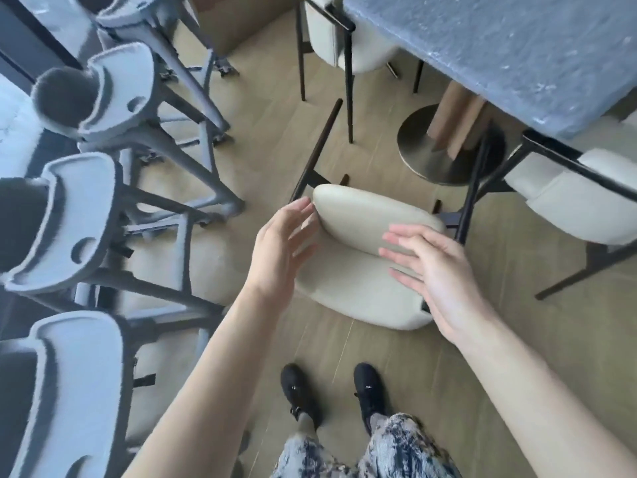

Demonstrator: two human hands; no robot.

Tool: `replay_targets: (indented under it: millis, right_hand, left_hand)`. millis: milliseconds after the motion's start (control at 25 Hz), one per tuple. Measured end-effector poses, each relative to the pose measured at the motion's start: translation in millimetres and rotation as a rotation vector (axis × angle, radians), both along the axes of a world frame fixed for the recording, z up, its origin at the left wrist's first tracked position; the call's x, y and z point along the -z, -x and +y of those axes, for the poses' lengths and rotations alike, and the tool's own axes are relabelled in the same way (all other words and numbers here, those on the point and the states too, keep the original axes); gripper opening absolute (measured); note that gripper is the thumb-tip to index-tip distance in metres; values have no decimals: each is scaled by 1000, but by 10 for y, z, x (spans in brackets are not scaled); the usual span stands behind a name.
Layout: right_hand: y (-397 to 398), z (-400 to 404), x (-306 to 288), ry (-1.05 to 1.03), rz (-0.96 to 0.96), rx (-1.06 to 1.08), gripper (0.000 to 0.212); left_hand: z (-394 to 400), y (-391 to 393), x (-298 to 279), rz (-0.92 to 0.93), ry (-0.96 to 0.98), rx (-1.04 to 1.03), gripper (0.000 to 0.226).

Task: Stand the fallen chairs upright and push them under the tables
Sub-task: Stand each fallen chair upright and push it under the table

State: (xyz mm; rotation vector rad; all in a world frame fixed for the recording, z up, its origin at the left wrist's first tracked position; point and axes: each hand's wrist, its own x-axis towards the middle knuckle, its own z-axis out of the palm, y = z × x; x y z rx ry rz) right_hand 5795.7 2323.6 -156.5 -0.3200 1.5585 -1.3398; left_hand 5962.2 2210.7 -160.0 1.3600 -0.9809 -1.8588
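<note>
A: Hands? Yours, near first.
B: Your left hand [279, 250] and right hand [434, 270] hover spread, gripping nothing, fingers at the cream chair [358, 281].
A: Chair?
B: Dead centre, legs skyward. Table [499, 56] at 1 o'clock.

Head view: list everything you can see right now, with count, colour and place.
Fallen chair: one, cream pads, black legs, on its side at centre floor.
Upright chairs: two, cream and black, by the table, far and right.
Table: one, blue-grey top, round metal base, upper right.
High chairs: four, grey, in a row along the left.
Floor: wood-look planks.
Shoes: two, black, bottom centre.
Left hand: open, at the pad's left end.
Right hand: open, over the pad's right side.
</note>
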Motion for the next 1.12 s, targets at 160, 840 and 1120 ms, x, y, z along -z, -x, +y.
replay_targets:
  millis: [160,840,1120]
  right_hand:
    - [-87,-113,590,-13,-124,214,23]
    - [-626,-6,5545,-199,-601,762,32]
    - [-684,-133,7455,-264,-636,793,33]
  left_hand:
    - [-328,-52,666,90,-123,41,26]
    - [-251,-61,5621,366,-719,-426,56]
    - [-81,37,7472,189,-753,-375,58]
